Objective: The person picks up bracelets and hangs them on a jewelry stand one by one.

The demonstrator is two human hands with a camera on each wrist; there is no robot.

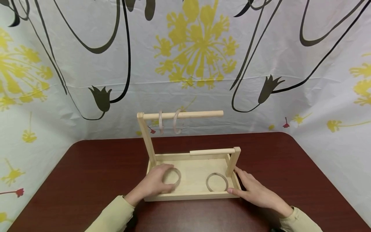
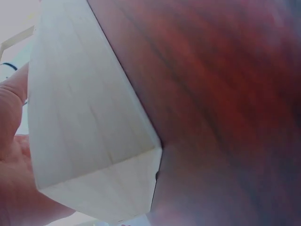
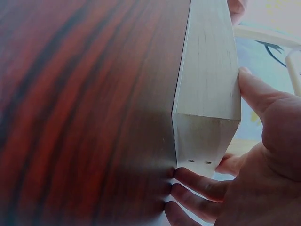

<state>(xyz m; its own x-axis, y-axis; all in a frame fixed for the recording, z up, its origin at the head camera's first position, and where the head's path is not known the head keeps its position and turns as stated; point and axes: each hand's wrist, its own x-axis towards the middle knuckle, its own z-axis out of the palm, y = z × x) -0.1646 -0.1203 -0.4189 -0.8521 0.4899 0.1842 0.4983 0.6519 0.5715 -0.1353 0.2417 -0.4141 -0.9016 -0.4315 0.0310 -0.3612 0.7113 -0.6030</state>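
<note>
A pale wooden rack with a tray base (image 1: 192,196) stands on the table, one tall and one short post each bearing a rod. My left hand (image 1: 156,181) reaches over the tray's left end, its fingers and thumb at opposite edges of a pale ring (image 1: 179,176); in the left wrist view the front wall hides the ring. My right hand (image 1: 256,190) holds the tray's right front corner (image 3: 207,117), thumb at the front wall and fingers along the outer end. Another ring (image 1: 208,183) lies in the tray near the right thumb.
Two rings hang on the upper rod (image 1: 203,114), one a hanging ring (image 1: 160,122) nearer the tall post (image 1: 147,138). The shorter rod (image 1: 211,151) runs leftward from the short post (image 1: 233,161). A patterned cloth (image 1: 185,64) hangs behind the dark red table (image 1: 101,167).
</note>
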